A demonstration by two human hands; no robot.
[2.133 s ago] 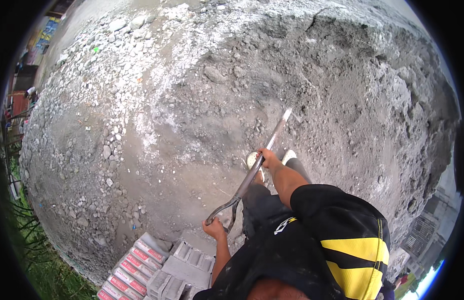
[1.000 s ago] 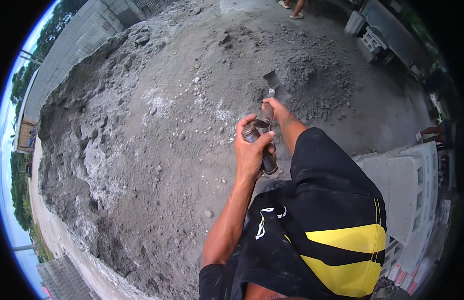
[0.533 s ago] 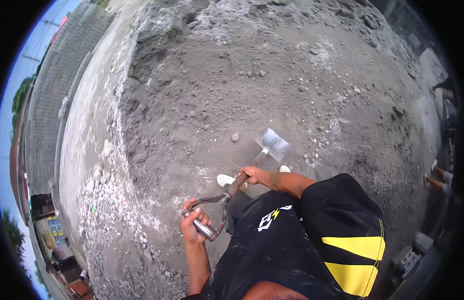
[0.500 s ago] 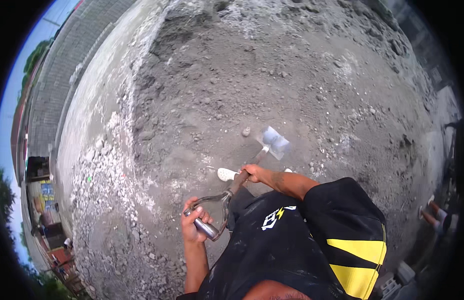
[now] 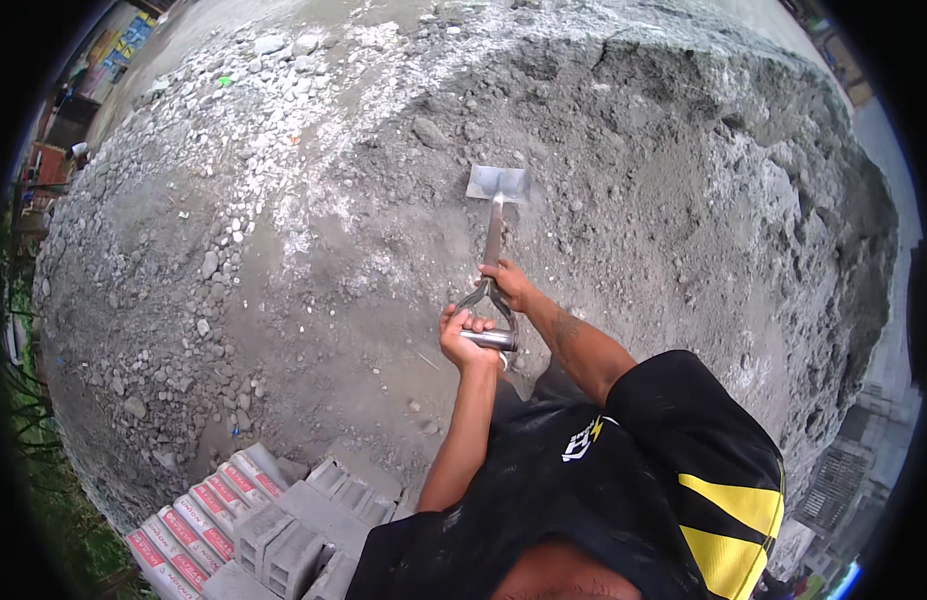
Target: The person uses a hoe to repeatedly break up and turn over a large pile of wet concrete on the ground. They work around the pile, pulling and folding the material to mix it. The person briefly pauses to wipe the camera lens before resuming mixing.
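A shovel (image 5: 492, 235) with a flat metal blade and a D-shaped handle points away from me. My left hand (image 5: 463, 338) is closed round the metal crossbar of its handle. Farther up, my right hand (image 5: 507, 284) grips the shaft just above the fork of the handle. The blade (image 5: 498, 184) is at the grey sand and gravel (image 5: 583, 150); whether its edge has dug in cannot be made out. No load shows on the blade.
Loose pale stones (image 5: 233, 130) spread over the ground at the left. Stacked grey hollow blocks (image 5: 283, 545) and red-and-white bags (image 5: 198, 525) stand at the lower left. A bank of grey sand (image 5: 833, 290) rises at the right, with more blocks (image 5: 833, 480) at the lower right.
I have turned to the left, so the blocks and bags have come into view. The shovel now points straight ahead, its blade farther out. My hands are closer together on it.
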